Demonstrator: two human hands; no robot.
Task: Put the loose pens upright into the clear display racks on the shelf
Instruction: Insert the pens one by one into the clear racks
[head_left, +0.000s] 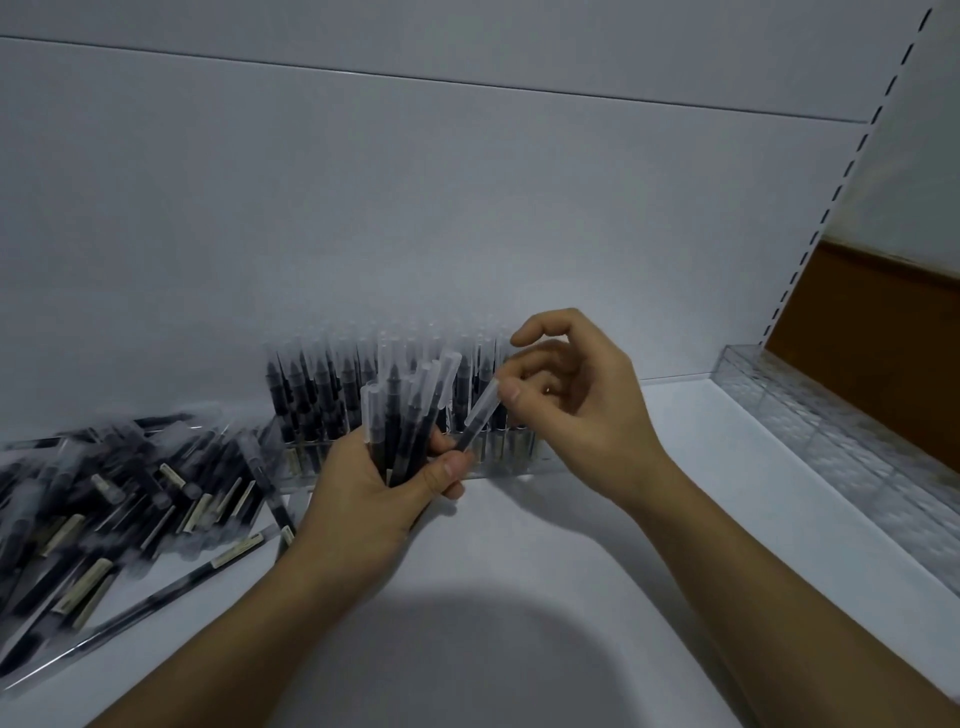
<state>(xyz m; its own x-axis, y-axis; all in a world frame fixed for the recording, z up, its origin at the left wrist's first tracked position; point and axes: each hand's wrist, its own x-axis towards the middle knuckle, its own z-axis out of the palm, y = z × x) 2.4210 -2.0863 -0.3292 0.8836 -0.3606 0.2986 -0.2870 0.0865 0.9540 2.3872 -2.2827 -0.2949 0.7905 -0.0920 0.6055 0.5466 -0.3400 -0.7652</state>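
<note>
Fingers of right hand (571, 395) pinching one capped pen (480, 413), tilted, before filled clear rack (415, 415); left hand (384, 483) clasping upright pen bundle (410, 410). Loose pens (119, 499) heaped left on white shelf (545, 545).

Our left hand (374, 488) grips a bundle of pens (410, 410). Our right hand (576, 395) pinches one pen (480, 415) before the filled clear rack (395, 415); loose pens (119, 499) lie left
</note>
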